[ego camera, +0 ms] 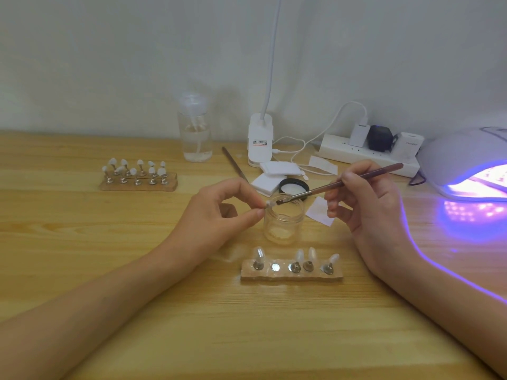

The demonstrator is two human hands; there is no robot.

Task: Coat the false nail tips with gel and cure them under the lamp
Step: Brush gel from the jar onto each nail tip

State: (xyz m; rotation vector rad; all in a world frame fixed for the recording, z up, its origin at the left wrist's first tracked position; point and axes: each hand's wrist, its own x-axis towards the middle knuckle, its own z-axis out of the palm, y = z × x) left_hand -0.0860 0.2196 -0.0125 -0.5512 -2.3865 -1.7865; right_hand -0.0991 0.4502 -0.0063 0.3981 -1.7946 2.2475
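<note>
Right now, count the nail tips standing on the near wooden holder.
4. Leftmost tip at the holder's left end; after a bare magnet, second tip, third tip, and fourth tip at the right end. None seems hidden.

Between left hand [216,215] and right hand [367,207]: no way through, barred by a small clear glass jar [284,223] and, above its mouth, by the thin brown-handled brush [340,184] reaching from the right hand to the white false nail tip [270,204] pinched in the left. Just nearer than both hands: a low wooden block of upright nail tips on metal pegs [292,275]. Nearer still, and left of the left forearm: open pale wooden tabletop [192,338]. Beyond the hands: crowded with a round black lid [293,186] and white square pads [267,182]. Right of the right hand: a white domed lamp glowing violet [461,154], bare wood between.
</note>
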